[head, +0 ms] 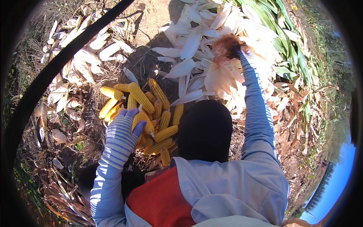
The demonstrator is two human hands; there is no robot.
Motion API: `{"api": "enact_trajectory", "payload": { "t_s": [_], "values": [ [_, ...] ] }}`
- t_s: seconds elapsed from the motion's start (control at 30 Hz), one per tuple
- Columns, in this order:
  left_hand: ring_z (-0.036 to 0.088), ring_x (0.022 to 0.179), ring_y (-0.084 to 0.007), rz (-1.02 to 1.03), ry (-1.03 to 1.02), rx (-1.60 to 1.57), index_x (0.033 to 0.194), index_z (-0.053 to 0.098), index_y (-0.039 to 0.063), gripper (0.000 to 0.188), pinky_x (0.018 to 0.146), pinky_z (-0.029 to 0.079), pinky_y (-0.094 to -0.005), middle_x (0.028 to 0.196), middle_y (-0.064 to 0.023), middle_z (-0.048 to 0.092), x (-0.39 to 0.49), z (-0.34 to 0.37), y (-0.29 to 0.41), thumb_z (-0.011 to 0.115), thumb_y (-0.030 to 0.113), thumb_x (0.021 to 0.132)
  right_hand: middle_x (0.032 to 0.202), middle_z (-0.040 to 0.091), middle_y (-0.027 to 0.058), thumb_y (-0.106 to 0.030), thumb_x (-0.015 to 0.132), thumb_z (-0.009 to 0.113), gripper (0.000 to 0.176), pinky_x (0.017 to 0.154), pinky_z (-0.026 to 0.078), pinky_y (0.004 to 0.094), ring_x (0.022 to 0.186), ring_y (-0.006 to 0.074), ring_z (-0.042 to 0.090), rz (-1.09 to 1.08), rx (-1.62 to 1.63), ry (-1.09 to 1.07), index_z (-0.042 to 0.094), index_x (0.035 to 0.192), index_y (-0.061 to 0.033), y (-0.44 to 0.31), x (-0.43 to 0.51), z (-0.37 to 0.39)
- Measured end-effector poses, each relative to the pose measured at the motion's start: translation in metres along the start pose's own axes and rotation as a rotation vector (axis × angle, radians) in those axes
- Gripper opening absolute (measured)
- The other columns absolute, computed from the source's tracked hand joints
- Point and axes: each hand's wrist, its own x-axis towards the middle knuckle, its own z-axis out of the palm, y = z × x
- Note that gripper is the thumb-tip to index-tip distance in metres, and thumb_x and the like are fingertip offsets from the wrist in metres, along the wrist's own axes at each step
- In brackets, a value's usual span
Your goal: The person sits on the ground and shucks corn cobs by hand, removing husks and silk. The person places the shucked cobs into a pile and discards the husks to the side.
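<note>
My left hand, in a striped lavender knit glove, is over the near left side of a heap of husked yellow corn cobs. Its thumb stands apart from the fingers, and a cob shows in the gap; whether the palm touches it is hidden. Farther off to the right, my right hand is closed at a tuft of reddish-brown corn silk with pale husk leaves below it. Shadow and silk hide most of its fingers. No cob shows in that hand.
Pale corn husks are piled at the upper middle, beside green corn stalks and leaves. More dry husks lie on the left. A dark knee rises between my arms, and a dark strap crosses the left of the view.
</note>
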Motion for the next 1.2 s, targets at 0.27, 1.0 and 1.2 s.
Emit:
{"api": "enact_trajectory", "payload": {
  "t_s": [0.27,1.0,1.2],
  "values": [
    [0.059,0.085,-0.0306,0.001,-0.018,0.012,0.104,0.055,0.002,0.031,0.075,0.049,-0.0361,0.095,-0.0155,0.059,0.000,0.005,0.001,0.065,0.015,0.077,0.082,0.061,0.0045,-0.017,0.080,0.065,0.012,0.059,0.053,0.0246,0.069,0.0136,0.058,0.250,0.030,0.334,0.060,0.089,-0.0098,-0.007,0.059,-0.095],
    [0.058,0.086,-0.0327,-0.031,-0.107,0.136,0.106,0.055,0.003,0.037,0.077,0.048,-0.0390,0.094,-0.0176,0.059,0.000,0.020,-0.010,0.063,0.027,0.079,0.112,0.055,0.0156,-0.024,0.083,0.062,0.043,0.082,0.051,0.0476,0.098,0.0316,0.056,-0.055,0.568,-0.359,0.046,0.117,-0.0013,-0.209,0.060,-0.102],
    [0.058,0.089,-0.0330,0.000,-0.163,0.191,0.109,0.054,0.005,0.040,0.079,0.047,-0.0401,0.098,-0.0168,0.058,0.002,0.024,-0.010,0.062,0.030,0.080,0.105,0.056,0.0149,-0.040,0.083,0.059,0.049,0.067,0.054,0.0411,0.085,0.0277,0.060,0.367,-0.464,0.126,0.047,0.119,-0.0088,-0.175,0.040,-0.133]
  ]
}}
